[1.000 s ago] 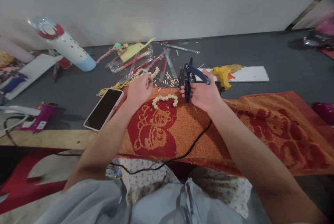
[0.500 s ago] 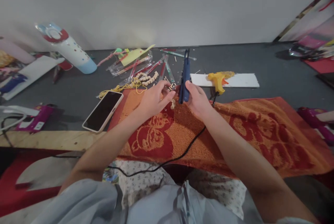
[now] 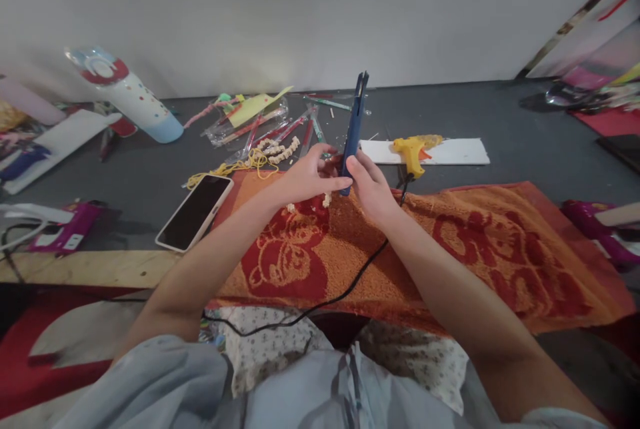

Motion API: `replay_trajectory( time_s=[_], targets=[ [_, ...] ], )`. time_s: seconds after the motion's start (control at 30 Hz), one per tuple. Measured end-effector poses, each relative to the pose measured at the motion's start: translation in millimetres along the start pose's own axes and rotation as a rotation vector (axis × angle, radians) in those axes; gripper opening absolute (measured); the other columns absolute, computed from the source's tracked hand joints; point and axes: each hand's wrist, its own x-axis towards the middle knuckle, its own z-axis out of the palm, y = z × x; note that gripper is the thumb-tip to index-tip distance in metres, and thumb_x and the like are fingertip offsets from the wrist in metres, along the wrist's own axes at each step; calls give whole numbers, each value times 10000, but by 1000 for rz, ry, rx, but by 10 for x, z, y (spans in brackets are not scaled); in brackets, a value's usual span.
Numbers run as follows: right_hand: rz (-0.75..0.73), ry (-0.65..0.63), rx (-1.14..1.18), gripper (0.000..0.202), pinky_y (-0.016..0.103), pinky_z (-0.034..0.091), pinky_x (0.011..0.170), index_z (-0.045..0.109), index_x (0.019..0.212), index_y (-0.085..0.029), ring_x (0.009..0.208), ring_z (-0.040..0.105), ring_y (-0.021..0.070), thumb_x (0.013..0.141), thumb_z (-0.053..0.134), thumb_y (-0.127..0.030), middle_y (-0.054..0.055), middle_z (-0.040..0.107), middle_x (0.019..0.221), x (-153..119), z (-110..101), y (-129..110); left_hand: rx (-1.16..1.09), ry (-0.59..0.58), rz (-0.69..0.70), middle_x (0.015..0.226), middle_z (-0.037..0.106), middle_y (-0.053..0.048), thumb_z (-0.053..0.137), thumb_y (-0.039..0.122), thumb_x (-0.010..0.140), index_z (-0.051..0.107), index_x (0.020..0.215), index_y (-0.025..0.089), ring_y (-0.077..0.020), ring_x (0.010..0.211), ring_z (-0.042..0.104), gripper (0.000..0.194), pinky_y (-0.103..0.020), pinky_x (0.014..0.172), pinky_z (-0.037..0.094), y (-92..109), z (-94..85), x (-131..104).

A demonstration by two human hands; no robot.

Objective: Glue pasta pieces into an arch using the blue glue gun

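Note:
A long, narrow dark blue piece (image 3: pixel 354 126) with a slot in its upper end stands nearly upright between my hands; I cannot make out its kind. My right hand (image 3: pixel 371 188) is closed around its lower right side, the thumb lying along it. At its lower left edge, my left hand (image 3: pixel 315 172) has its thumb across the front and its fingers curled behind, partly hidden. Small beige bits (image 3: pixel 327 200) lie just below my left hand, over an orange and red towel (image 3: pixel 370 249).
A yellow glue gun (image 3: pixel 414 154) rests on a white strip (image 3: pixel 463 151); its black cord (image 3: pixel 350 290) crosses the towel. To the left are a phone (image 3: pixel 194 212), yellow string (image 3: pixel 220 169), beige beads (image 3: pixel 287 149) and a bottle (image 3: pixel 135 102). Wrapped sticks (image 3: pixel 255 126) lie behind.
My left hand has moved right, from beside the blue piece onto its lower end. The piece has turned slightly and now leans a little to the right at the top.

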Motion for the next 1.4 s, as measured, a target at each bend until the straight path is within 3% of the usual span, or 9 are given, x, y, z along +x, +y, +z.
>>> replay_trajectory(
  time_s=[0.17,0.4,0.67,0.83,0.93,1.07,1.2,1.4],
  targets=[
    [31,-38,24,428,435,451,1085,623,1135,-310,1317,512,246,811,625,-590,12,664,1253,10,7,24,16,42,1,867,684,-51,756,344,676,372,1143,188,-204,801,693,624,-344,692,548,-3,-29,36],
    [121,-48,88,439,454,517,1002,642,1055,-295,1213,601,261,783,640,-639,33,702,1197,-1,42,-10,108,59,69,769,635,7,694,344,730,373,1145,196,-143,684,644,546,-310,651,497,-15,-58,24],
    [109,6,52,442,437,538,942,646,983,-289,1168,621,256,740,681,-657,32,724,1110,25,-9,0,137,33,157,857,655,-22,693,319,736,373,1153,201,-177,813,677,539,-349,746,527,-37,-34,-7],
    [67,39,73,401,425,513,971,641,965,-295,1107,641,237,709,750,-583,16,715,1072,13,-23,-27,212,1,159,998,691,-101,690,344,755,387,1165,177,-212,900,681,537,-361,785,531,3,-53,-21],
    [43,46,40,383,421,518,942,627,960,-305,1078,643,231,716,744,-575,10,707,1025,1,-24,-53,321,9,143,1080,686,-116,626,384,816,442,1143,183,-215,955,670,426,-345,801,520,50,-117,-37],
    [96,61,66,350,434,537,869,615,894,-287,1025,665,251,741,706,-588,19,702,949,0,-42,-50,505,119,121,1016,707,-76,451,315,922,536,1064,203,-189,944,651,200,-329,824,488,79,-278,-105],
    [148,43,48,406,469,541,829,612,808,-255,1024,678,303,735,664,-651,58,716,885,1,-61,-36,626,194,91,915,710,-41,441,226,888,594,998,202,-168,857,635,190,-306,791,464,-73,-460,-219],
    [269,-3,-15,461,478,546,853,604,778,-233,1009,696,329,709,636,-688,90,735,881,-21,-33,-52,720,217,-39,832,678,-41,489,255,844,653,950,166,-148,699,559,214,-277,667,412,-304,-633,-341]
  ],
)
